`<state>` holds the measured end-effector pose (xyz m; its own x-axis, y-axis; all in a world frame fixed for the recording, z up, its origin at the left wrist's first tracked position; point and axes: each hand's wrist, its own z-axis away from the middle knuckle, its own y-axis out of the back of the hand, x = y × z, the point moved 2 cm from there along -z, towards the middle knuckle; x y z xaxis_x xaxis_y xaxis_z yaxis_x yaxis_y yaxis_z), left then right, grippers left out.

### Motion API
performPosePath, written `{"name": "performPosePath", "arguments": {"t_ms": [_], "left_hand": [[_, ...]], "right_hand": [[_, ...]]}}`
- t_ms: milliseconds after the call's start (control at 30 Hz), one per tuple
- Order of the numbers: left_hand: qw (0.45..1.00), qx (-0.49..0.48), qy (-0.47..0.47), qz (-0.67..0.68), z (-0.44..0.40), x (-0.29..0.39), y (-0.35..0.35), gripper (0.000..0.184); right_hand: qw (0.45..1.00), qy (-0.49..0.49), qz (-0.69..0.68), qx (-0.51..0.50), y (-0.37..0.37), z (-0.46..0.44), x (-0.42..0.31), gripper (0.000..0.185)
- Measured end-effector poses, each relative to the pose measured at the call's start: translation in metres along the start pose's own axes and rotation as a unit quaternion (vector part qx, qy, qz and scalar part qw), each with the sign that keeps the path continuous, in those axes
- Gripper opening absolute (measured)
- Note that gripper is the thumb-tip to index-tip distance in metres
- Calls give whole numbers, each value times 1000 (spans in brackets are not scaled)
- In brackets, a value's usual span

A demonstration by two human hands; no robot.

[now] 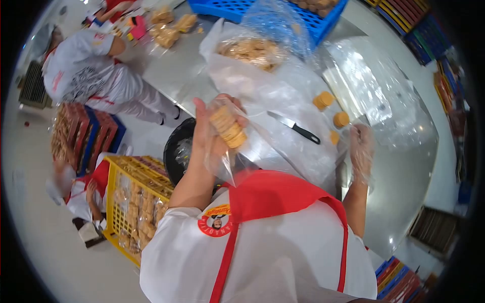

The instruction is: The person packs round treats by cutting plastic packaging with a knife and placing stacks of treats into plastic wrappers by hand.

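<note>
In my left hand point(206, 132) is a clear plastic bag point(228, 164) with a stack of round golden biscuits point(227, 126) inside. The fingers are curled round the bag, its loose end hanging toward my apron. My right hand point(361, 146) wears a thin clear glove. Its fingers are curled in over the table's right side, and whatever they may hold is hidden. Close to it are a single biscuit point(334, 137) and a short biscuit stack point(341, 119); another biscuit stack point(323, 100) sits farther off. Between my hands a black-handled knife point(305, 132) lies on plastic sheeting.
A large open bag of biscuits point(251, 53) sits ahead, beside a blue crate point(323, 22). Clear empty bags point(361, 83) lie to the right. At the left are a black bin point(174, 151), a yellow crate point(117, 202) of packed biscuits and other people point(86, 65).
</note>
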<state>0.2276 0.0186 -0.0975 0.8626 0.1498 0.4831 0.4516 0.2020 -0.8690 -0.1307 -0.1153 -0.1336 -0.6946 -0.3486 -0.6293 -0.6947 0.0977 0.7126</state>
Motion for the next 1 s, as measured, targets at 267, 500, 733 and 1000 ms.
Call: {"name": "performPosePath", "arguments": {"t_ms": [267, 500, 733, 1000], "left_hand": [[996, -83, 9, 6, 7, -1, -5, 73], [983, 5, 52, 178, 12, 8, -11, 70], [971, 53, 67, 223, 6, 25, -52, 72], [932, -31, 95, 350, -16, 32, -119, 43]], "right_hand": [[999, -38, -4, -25, 7, 10, 12, 18], [999, -29, -8, 45, 1, 15, 20, 16], [964, -149, -183, 121, -28, 38, 58, 18], [969, -143, -157, 125, -31, 46, 53, 19]]}}
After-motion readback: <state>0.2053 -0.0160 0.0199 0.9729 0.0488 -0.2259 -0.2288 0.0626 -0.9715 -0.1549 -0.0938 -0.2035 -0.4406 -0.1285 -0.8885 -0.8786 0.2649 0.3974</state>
